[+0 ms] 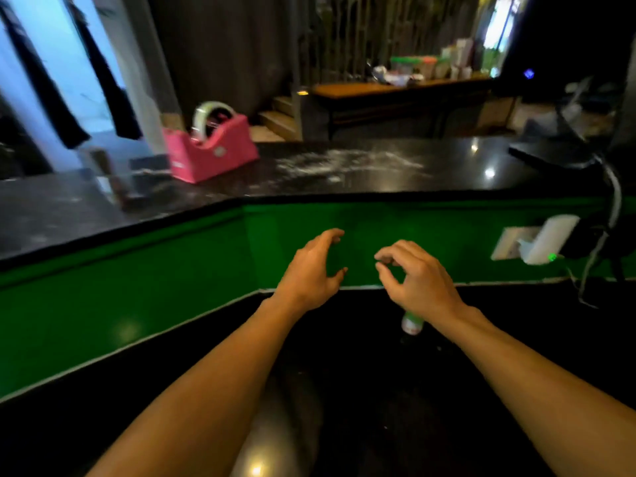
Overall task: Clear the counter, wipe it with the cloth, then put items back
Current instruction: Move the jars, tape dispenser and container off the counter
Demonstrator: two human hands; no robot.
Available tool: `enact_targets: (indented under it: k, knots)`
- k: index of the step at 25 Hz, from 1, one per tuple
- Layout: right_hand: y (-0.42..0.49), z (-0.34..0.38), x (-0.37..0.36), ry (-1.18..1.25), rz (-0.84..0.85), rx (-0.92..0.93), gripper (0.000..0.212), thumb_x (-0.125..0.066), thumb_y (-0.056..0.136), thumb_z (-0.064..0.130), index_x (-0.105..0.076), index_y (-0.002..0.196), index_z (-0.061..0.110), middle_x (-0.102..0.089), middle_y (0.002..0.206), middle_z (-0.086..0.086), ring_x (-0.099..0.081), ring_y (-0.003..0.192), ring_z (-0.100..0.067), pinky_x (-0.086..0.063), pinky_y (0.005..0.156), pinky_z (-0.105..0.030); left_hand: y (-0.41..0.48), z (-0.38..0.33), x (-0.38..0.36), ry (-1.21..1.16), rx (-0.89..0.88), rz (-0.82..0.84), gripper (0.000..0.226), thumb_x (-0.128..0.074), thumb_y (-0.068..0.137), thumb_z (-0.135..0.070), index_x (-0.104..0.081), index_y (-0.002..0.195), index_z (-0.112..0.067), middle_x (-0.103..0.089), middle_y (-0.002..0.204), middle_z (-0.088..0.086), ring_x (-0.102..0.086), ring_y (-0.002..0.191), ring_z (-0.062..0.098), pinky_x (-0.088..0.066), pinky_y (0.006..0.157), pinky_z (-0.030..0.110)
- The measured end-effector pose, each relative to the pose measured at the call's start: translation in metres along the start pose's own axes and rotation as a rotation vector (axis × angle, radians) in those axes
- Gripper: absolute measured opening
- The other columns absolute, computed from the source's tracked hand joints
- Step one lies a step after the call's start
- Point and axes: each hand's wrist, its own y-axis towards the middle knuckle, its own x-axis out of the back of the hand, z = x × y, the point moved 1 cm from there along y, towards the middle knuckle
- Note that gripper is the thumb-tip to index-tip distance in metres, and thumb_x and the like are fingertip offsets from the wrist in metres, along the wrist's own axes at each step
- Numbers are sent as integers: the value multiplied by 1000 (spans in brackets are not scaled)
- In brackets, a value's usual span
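A black raised counter runs across the view, with a whitish smear near its middle. A pink tape dispenser stands on it at the left. Beside the dispenser lie blurred dark items that I cannot identify. Below the counter's green front panel is a lower black surface. My left hand and my right hand hover above it, fingers apart and curled, holding nothing. A small green-and-white bottle sits just under my right wrist. No cloth is in view.
A white adapter is plugged into a wall socket on the green panel at the right, with dark cables hanging from the counter. A black flat object rests at the counter's right end. A wooden table with clutter stands beyond.
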Motion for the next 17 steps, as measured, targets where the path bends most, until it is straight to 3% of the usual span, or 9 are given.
enact_targets:
  k: [5,10,13,17]
  knots:
    - [103,116,5,55,-48,131,11,-70,82,9,-65,91,12,-60,80,2,-59,75,-19,-50,68,-34,-40,12,152,196,-89,-280,53,-69,76,-15,-52,126,-14,-60,101,1,-56,96,21,-47,86,44]
    - [180,219,-41,157,-3,150,19,-69,82,18,-63,100,16,-60,85,2,-59,78,-18,-52,71,-39,-92,62,278,327,66,-505,52,-70,76,-22,-52,125,-16,-61,111,5,-57,103,24,-46,91,43]
    - [215,266,-87,212,77,90,35,-70,82,27,-58,114,17,-62,99,0,-61,89,-21,-51,79,-38,-124,100,332,388,192,-578,55,-69,75,-27,-51,126,-15,-60,116,6,-56,109,27,-45,94,47]
    - [259,318,-161,241,168,-21,70,-73,81,39,-42,138,15,-50,136,-14,-51,121,-33,-44,100,-44,-171,145,392,455,326,-678,56,-69,74,-29,-52,126,-16,-60,118,4,-56,111,25,-46,94,47]
